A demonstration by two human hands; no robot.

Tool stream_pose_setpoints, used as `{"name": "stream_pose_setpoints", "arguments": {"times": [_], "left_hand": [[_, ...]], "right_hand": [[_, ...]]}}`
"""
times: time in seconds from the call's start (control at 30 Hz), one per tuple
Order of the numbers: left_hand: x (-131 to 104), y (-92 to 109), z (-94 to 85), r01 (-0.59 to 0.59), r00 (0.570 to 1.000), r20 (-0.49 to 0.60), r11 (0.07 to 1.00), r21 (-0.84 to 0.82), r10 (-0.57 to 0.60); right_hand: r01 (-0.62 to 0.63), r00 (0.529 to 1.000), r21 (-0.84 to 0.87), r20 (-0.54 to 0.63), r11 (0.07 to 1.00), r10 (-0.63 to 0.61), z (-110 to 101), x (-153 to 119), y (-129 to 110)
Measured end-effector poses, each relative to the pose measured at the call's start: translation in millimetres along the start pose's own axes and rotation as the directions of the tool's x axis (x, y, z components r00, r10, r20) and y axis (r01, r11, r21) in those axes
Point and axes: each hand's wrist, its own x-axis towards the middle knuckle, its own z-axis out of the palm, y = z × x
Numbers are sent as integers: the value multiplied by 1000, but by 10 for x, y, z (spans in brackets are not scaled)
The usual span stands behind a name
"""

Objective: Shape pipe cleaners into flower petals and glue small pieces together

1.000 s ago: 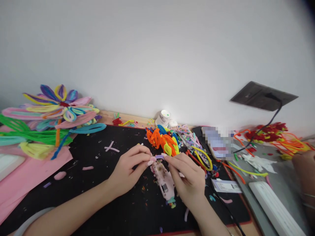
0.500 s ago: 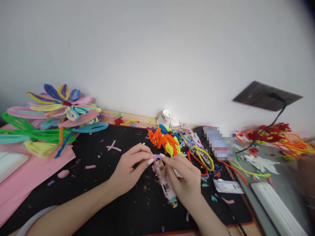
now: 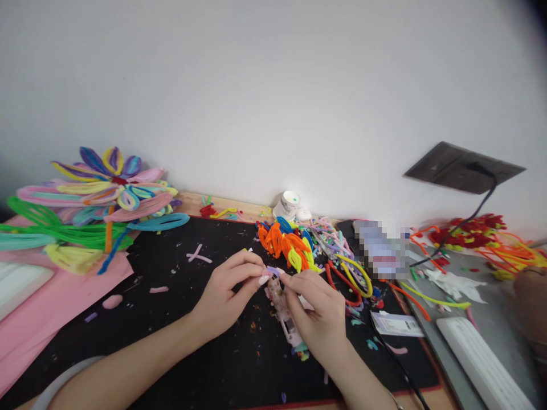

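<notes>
Centrally, a short purple strip (image 3: pixel 273 271) spans the narrow gap between my fingertips, placed over the far end of a pale pink device (image 3: pixel 283 314); whether the two touch cannot be told from this angle. My left hand (image 3: pixel 231 290) is closed, thumb and fingertips nipping one end of the strip; my right hand (image 3: pixel 318 313) pinches the other, so both grips are clamped on the same piece. The ends themselves are hidden by the fingers.

The step in hand appears to be bending or shaping the strip. As I judge it, the next move calls for light, matched pressure from both pinches, since so small a piece could easily slip or kink.

Beneath lies a black mat (image 3: pixel 222 370) strewn with offcuts, the device resting on it between my wrists. Just beyond my fingers sits a bundle of orange and yellow loops (image 3: pixel 284 245), with a white cup (image 3: pixel 289 200) behind it. Farther out, to the left, a many-petalled fuzzy flower (image 3: pixel 119 181) lies near a pink sheet (image 3: pixel 89 290); to the right are a phone (image 3: pixel 378 250), partly pixelated, and, at the margin, another person's blurred hand (image 3: pixel 530 296).
</notes>
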Motion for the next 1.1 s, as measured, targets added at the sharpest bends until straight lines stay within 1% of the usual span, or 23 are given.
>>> {"name": "stream_pose_setpoints", "arguments": {"times": [0.13,0.3,0.43,0.77,0.9,1.1], "left_hand": [[0,0,1,16,1000,3,1000,-6,-16],[2,5,2,31,999,9,999,-8,-31],[5,11,1,48,999,22,999,-5,-48],[-6,1,6,50,999,6,999,-8,-50],[-6,2,7,41,999,-1,999,-12,-41],[-16,-11,19,59,998,-2,998,-33,-59]], "right_hand": [[0,1000,3,-3,1000,0,-2,13,-6],[-60,998,31,-33,998,61,-15,29,-16],[-85,995,35,-45,996,86,-26,31,-16],[-92,995,-4,-31,996,92,-45,34,-22],[-84,996,12,-33,996,84,-27,20,-15],[-79,997,35,-15,996,79,-4,15,-10]]}}
